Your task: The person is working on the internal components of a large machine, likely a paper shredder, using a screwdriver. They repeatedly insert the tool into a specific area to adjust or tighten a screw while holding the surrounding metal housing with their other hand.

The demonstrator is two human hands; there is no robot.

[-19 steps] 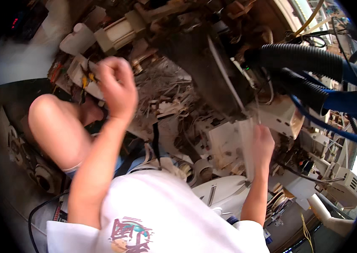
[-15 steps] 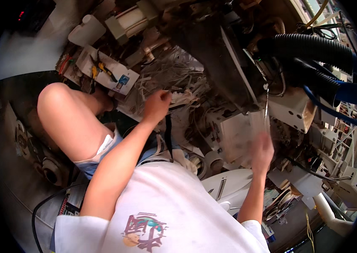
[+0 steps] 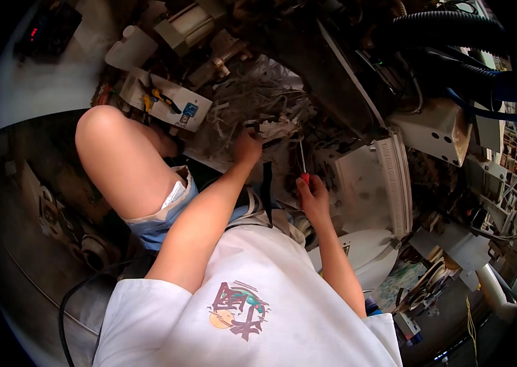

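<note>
Light is uneven: the white T-shirt (image 3: 258,293) and bare knee (image 3: 102,128) look brightest, while the black corrugated hose (image 3: 448,25) half sinks into shadow. Pale light shows at the upper right. The screwdriver (image 3: 303,160) catches a thin gleam along its shaft. Red digits glow on the dark display box (image 3: 47,30). Fisheye distortion curves the outer edges into black corners; the scrap strips (image 3: 240,104) look murky.

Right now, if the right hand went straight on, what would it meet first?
Probably the heap of pale, thin scrap strips, met by the slim-shafted, red-handled metal tool in the right hand; depth is unclear.
</note>
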